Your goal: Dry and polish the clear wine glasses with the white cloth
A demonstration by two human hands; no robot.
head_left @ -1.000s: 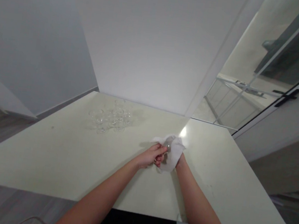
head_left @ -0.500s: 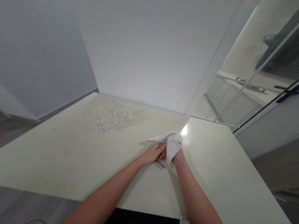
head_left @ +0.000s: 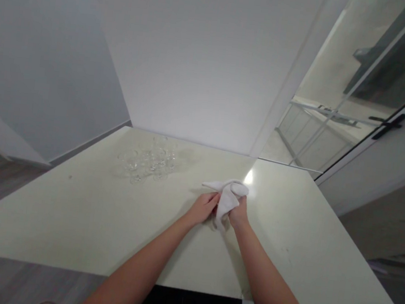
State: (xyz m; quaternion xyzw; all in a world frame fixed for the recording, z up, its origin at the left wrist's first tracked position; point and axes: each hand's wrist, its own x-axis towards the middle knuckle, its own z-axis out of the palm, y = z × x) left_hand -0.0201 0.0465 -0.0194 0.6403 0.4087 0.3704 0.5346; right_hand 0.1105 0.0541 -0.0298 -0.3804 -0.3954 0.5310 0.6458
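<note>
My two hands meet over the middle of a pale cream table [head_left: 71, 215]. My right hand [head_left: 239, 215] is closed around a bunched white cloth [head_left: 229, 194], which drapes over its fingers and sticks out in a point to the left. My left hand [head_left: 203, 208] is curled shut against the cloth's left side. Whatever it grips is hidden under the cloth.
A cluster of several small clear glasses [head_left: 148, 161] stands at the table's far left, near the white wall. A glass door with a black handle [head_left: 386, 125] is at the right. The table's near edge runs just below my forearms, over a grey wood floor.
A clear glass showed inside the cloth a second ago and is now covered. My right hand has turned, and the cloth has bunched tighter and shifted slightly left. Both hands stay in place.
</note>
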